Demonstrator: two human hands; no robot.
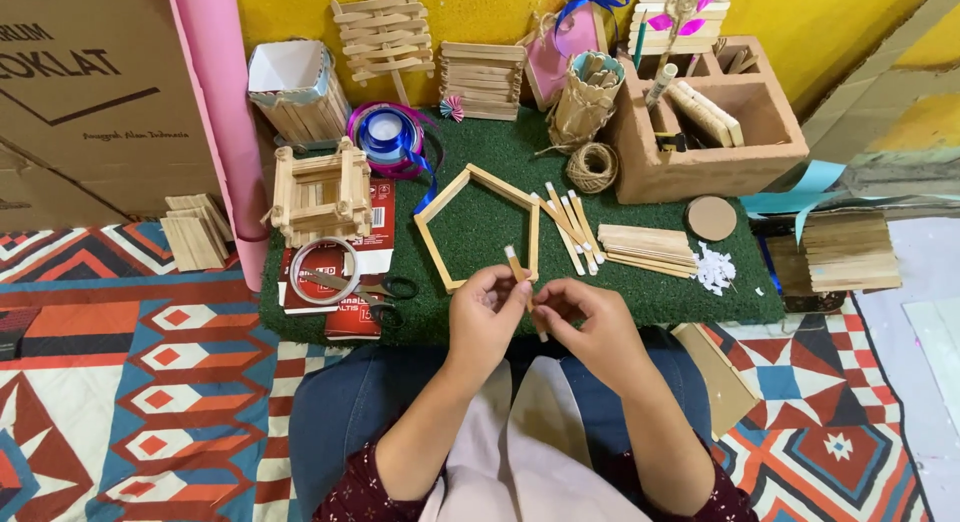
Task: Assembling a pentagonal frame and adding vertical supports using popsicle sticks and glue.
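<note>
A patterned rug [120, 362] in red, blue and white is covering the floor, and a large cardboard box [80, 92] is standing at the far left beside a pink roll [215, 112]. On the rug, a green turf mat [480, 232] is serving as the work surface, lying just past the person's knees. At its right rear, a brown compartment box [740, 152] is holding flat wooden sticks and other bits. At the left, a square stick-built frame [320, 194] is sitting on the mat, with a white-lined stick basket [295, 87] behind it. A house-shaped outline of sticks [478, 227] is lying flat in the middle of the mat. To its right, a stack of sticks [645, 250] and several loose sticks [570, 227] are lying near a round brown disc [711, 218]. A ball of twine [592, 167] is resting behind them, and a blue ribbon spool [385, 134] is sitting at the rear left. A roll of clear tape [323, 272] and scissors [375, 290] are lying on red packets at the mat's front left.

Both hands are working close together above the lap, at the mat's front edge. The left hand [485, 317] and the right hand [585, 322] are each pinching one wooden stick [520, 277], which is standing tilted between them, its white-tipped end pointing up.
</note>
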